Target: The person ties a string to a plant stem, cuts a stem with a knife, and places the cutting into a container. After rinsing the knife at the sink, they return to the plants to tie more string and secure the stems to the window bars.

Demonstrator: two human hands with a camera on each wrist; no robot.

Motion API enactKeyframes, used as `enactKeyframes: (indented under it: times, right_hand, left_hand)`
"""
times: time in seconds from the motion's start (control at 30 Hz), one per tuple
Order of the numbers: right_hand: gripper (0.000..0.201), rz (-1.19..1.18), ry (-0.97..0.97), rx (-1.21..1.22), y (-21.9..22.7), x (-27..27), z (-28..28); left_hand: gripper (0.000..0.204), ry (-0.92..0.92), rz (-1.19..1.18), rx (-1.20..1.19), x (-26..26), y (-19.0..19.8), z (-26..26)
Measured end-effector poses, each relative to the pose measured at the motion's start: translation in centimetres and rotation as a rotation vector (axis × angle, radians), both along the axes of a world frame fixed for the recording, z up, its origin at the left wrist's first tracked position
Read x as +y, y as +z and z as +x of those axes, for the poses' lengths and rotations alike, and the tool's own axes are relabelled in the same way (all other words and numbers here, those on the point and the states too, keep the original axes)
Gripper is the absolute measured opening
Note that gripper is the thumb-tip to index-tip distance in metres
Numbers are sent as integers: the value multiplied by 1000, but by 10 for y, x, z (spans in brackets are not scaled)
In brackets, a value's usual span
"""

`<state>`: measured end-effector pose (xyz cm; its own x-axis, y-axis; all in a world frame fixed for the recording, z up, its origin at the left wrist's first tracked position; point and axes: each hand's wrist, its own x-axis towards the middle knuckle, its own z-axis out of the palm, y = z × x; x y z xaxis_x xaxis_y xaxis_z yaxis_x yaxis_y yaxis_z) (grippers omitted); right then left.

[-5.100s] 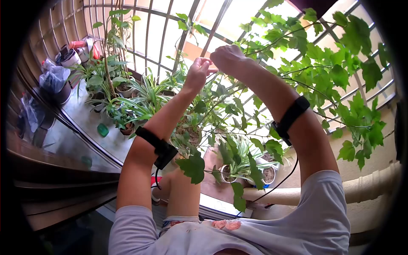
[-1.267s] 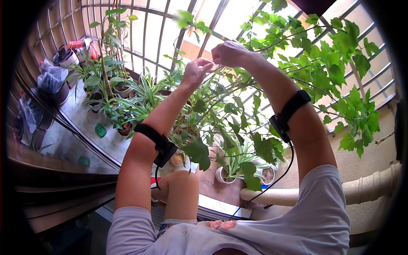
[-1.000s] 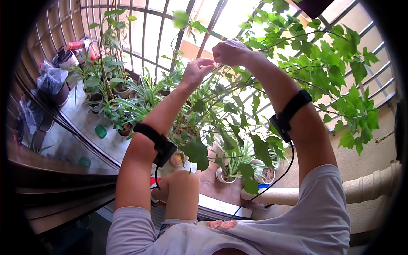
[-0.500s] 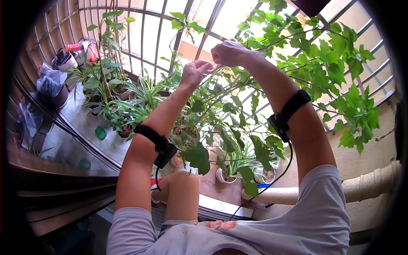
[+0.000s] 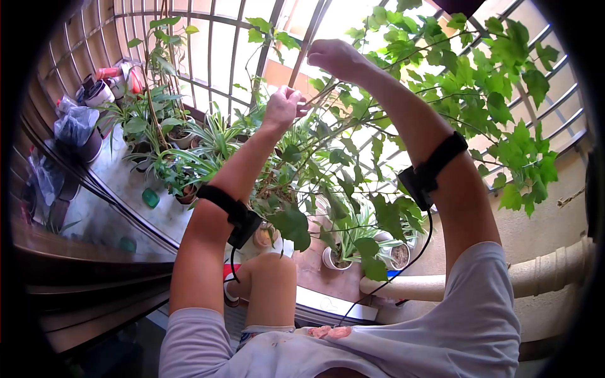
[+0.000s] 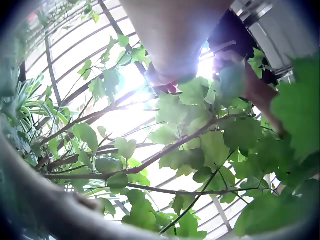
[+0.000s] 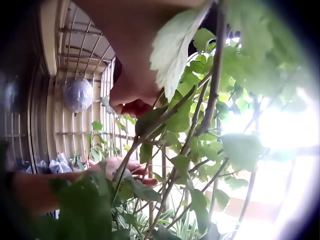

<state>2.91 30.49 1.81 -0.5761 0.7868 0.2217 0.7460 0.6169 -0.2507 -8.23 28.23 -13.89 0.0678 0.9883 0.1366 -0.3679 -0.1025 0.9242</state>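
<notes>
My left hand is beside the thin branches of a leafy climbing plant, its fingers loosely bent and parted. In the right wrist view, this left hand reaches behind the stems with fingers extended. Higher and to the right, my right hand is raised near the window bars with its fingers curled. From the right wrist, the right hand shows curled fingertips beside a woody stem and a large pale leaf; I cannot tell whether it pinches anything.
Metal bars enclose the space. Spider plants and other potted plants stand on the left ledge. White pots stand below the branches, near a thick beige pipe. Bagged pots stand far left.
The hands were close together at the branch; now they are apart. My right hand has risen, while the left has dropped back slightly to the left and its fingers have loosened.
</notes>
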Motion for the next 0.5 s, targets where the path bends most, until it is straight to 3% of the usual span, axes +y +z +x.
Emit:
enactKeyframes:
  times: [0.13, 0.4, 0.5]
  right_hand:
    - [26, -46, -37, -44, -2, -5, -1]
    - [26, 74, 18, 36, -7, 8, -13]
    - [27, 45, 4, 49, -7, 5, -16]
  left_hand:
    - [23, 163, 84, 46, -4, 4, -5]
    - [24, 0, -34, -86, -10, 14, -1]
    - [21, 12, 14, 28, -15, 18, 2]
